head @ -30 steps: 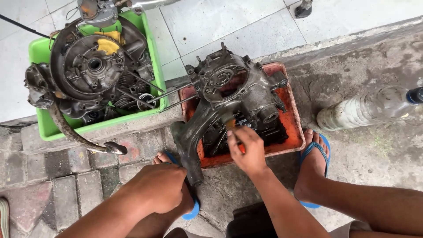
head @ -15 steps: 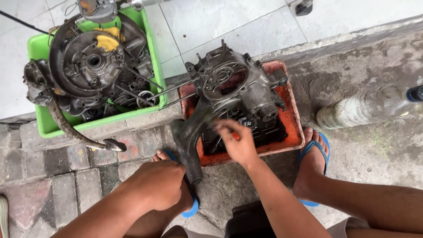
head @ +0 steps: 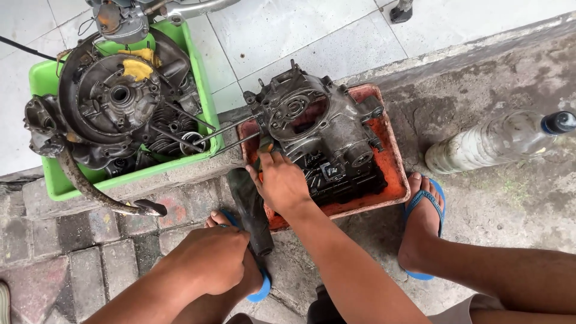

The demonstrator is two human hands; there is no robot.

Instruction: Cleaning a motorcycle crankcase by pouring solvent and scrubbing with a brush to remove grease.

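A greasy grey engine crankcase (head: 321,123) sits in an orange tray (head: 393,159) on the ground. My right hand (head: 282,180) rests against the crankcase's near left side, fingers curled on a small tool with an orange and green handle (head: 262,150); the tool's tip is hidden. A black rubber piece (head: 252,210) hangs from the tray's left end beside that hand. My left hand (head: 210,258) lies closed over my left knee, holding nothing that I can see.
A green tub (head: 54,186) at the left holds dirty engine covers, a flywheel and a curved pipe. A clear plastic bottle (head: 498,141) with a dark cap lies at the right. My feet in blue sandals (head: 423,231) stand by the tray. White tiles lie behind.
My right hand has slid left along the crankcase, from the tray's middle to its left end. The left hand has stayed on the knee.
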